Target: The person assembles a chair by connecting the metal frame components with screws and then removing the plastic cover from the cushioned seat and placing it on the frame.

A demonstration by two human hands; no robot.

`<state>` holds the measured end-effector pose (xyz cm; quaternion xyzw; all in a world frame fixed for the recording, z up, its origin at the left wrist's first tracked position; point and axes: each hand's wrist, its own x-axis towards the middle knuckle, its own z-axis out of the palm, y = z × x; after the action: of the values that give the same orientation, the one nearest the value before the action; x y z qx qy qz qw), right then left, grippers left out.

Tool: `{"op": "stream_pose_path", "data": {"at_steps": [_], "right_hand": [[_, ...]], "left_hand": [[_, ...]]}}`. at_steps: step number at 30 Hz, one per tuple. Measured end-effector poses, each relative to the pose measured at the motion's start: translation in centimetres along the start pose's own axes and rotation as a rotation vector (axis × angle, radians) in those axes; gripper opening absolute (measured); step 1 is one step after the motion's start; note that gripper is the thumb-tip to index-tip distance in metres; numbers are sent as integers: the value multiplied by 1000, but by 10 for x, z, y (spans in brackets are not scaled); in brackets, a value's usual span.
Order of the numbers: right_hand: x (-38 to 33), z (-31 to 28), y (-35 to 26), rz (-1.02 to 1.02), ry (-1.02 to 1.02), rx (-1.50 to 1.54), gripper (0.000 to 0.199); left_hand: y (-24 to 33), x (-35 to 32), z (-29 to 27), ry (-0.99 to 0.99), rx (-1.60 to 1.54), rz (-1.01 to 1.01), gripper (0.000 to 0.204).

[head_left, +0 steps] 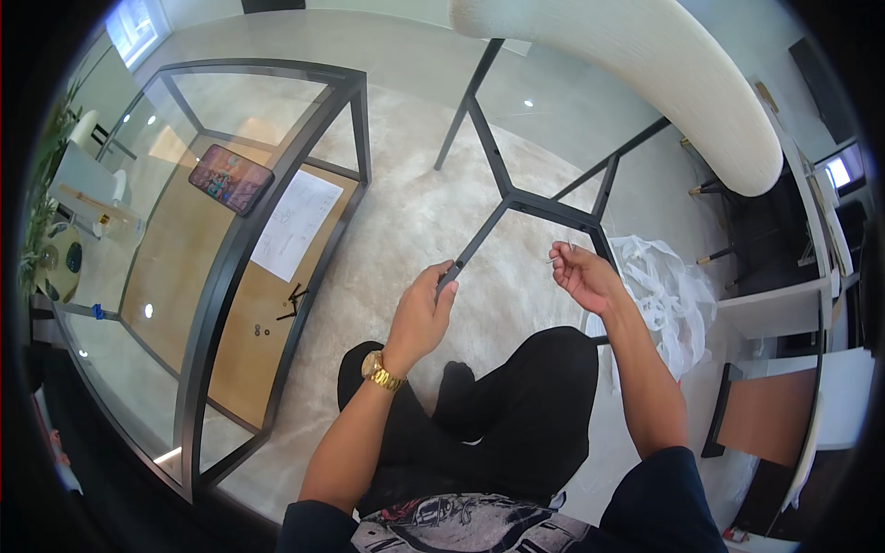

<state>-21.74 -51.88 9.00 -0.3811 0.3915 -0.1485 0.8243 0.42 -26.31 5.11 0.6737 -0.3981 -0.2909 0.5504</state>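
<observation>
A black metal chair frame [510, 196] stands before me, with a cream upholstered part [645, 64] at its far end. My left hand [419, 313] is closed around the end of one of its legs [479, 240], where a small hole shows. Beside the frame's right side, my right hand [585, 279] is closed in a pinch. Between its fingertips is a small, thin metal piece [571, 246], which looks like a hex key; most of it is hidden by the fingers.
At left stands a glass-topped table [207, 323] with a phone [230, 178] on it. Its wooden lower shelf [241, 369] holds a paper sheet [295, 224], black bolts [295, 301] and washers [262, 332]. Clear plastic wrapping [659, 300] lies right of the frame on the floor.
</observation>
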Motion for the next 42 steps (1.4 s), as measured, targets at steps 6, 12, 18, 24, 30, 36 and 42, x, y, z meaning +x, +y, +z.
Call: {"op": "stream_pose_path", "data": {"at_steps": [6, 12, 18, 24, 30, 36, 42], "right_hand": [[-10, 64, -24, -87, -8, -440, 24], [16, 49, -7, -343, -8, -1016, 18], [37, 51, -1, -959, 116, -1655, 18], [41, 65, -4, -1059, 199, -2091, 24], [38, 81, -6, -1069, 189, -2288, 18], [38, 92, -8, -1116, 166, -2407, 10], [40, 95, -7, -1147, 122, -2490, 6]], "left_hand": [[-1, -9, -13, -37, 2, -44, 43], [13, -6, -14, -118, 27, -74, 45], [-5, -4, -20, -147, 48, 22, 45], [-10, 0, -17, -141, 23, 68, 44], [-15, -1, -20, -129, 49, 155, 44], [-9, -4, -27, -123, 45, 172, 46], [-12, -5, -27, -105, 28, 197, 46]]}}
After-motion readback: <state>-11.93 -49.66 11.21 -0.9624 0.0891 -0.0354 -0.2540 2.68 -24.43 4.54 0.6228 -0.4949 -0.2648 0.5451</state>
